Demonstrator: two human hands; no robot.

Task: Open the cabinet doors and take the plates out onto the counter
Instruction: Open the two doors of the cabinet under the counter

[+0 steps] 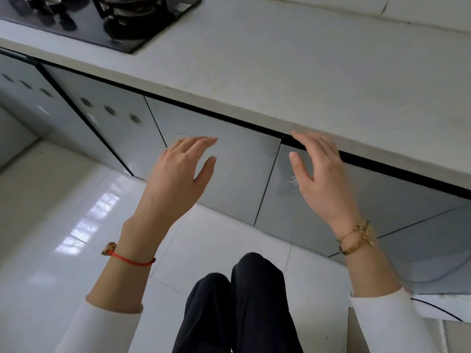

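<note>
Nearest the camera, dark trouser legs [242, 301] stand on the glossy white tiled floor [63, 225], with white sleeves [107, 324] at both lower corners. A red cord bracelet [130, 259] circles the left wrist and gold bracelets [356, 239] the right. The left hand [178, 174] is raised before the left grey cabinet door [229, 179], its grip spread and holding nothing; whether the fingertips touch the panel cannot be told. The right hand [321, 171] reaches up at the top edge of the right cabinet door [288, 207], grip likewise spread and empty, fingertips at the dark gap just under the tabletop [280, 72] lip. Both doors are shut, so nothing inside the cabinet shows and no plates are in view. Further left, another door has three round vent holes [110, 110]. On the far left of the pale tabletop sits a black gas hob [102, 19] with dark burners
</note>
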